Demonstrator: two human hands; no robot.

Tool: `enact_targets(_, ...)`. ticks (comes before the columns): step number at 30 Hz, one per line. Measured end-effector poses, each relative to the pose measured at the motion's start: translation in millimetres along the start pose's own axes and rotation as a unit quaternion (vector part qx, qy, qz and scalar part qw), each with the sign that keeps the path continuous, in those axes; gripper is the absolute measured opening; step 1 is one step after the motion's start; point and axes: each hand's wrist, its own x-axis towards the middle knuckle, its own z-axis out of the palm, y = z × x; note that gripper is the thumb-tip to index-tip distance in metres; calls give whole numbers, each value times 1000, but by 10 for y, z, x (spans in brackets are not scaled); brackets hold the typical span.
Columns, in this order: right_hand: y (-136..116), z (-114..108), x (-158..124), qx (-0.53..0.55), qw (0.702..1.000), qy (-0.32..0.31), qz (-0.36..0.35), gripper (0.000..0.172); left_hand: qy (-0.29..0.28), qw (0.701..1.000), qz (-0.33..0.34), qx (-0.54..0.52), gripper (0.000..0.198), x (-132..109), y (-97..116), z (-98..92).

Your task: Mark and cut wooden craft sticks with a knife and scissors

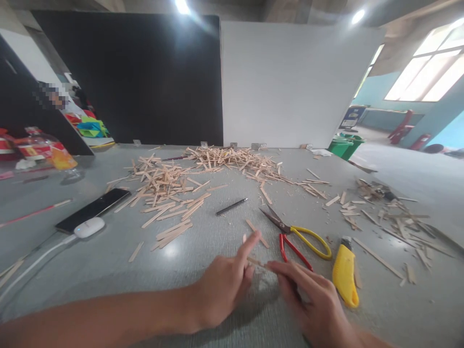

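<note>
Just above the table, a short flat wooden stick [260, 264] spans the gap between my hands. My right hand [313, 295] pinches its right end between thumb and fingers. At its left end, my left hand [226, 285] has its lower fingers closed around the tip, while the index finger points up and away. A loose wooden stick [258, 234] lies just beyond that finger. Scissors [288, 231] with one yellow and one red handle rest with blades parted past my right hand. To the right lies a yellow utility knife [345, 273].
A large pile of wooden sticks [163, 179] spreads across the back of the table, with a dark pen [232, 206] in front. More offcuts [384, 212] lie at the right. On the left are a phone [94, 209], a white cabled device [89, 227] and a drink bottle [60, 154].
</note>
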Motion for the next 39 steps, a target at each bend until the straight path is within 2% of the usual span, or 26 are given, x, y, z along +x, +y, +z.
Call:
enact_targets(3, -4, -11, 80, 5, 998, 41, 52, 21, 61, 990, -42, -122, 78, 25, 34, -32)
enact_targets(4, 0, -15, 105, 4, 997, 47, 65, 20, 66, 984, -57, -156, 76, 44, 52, -60)
enact_targets(7, 19, -17, 141, 4, 994, 55, 93, 20, 30, 968, -102, -229, 38, 117, 101, -158)
enact_targets(8, 26, -17, 140, 5, 994, 57, 97, 20, 19, 963, -112, -246, 33, 137, 111, -185)
enact_targets(12, 35, -19, 104, 15, 994, 49, 92, 20, 17, 943, -131, -306, 35, 151, 119, -211)
enact_targets(18, 18, -25, 84, 47, 998, 2, 48, 24, 2, 943, -101, -318, 29, 93, 109, -163)
enact_targets(29, 11, -8, 170, 64, 994, -17, 85, 22, -28, 917, -155, -366, 34, 116, 87, -158)
enact_targets(35, 23, -2, 147, 77, 991, -32, 102, 23, -12, 916, -150, -373, 33, 126, 116, -174)
enact_targets(37, 45, -1, 126, 79, 991, -19, 104, 23, -5, 918, -144, -370, 31, 135, 124, -174)
enact_targets(39, 76, 2, 110, 51, 993, 30, 102, 22, 12, 920, -138, -367, 29, 145, 127, -175)
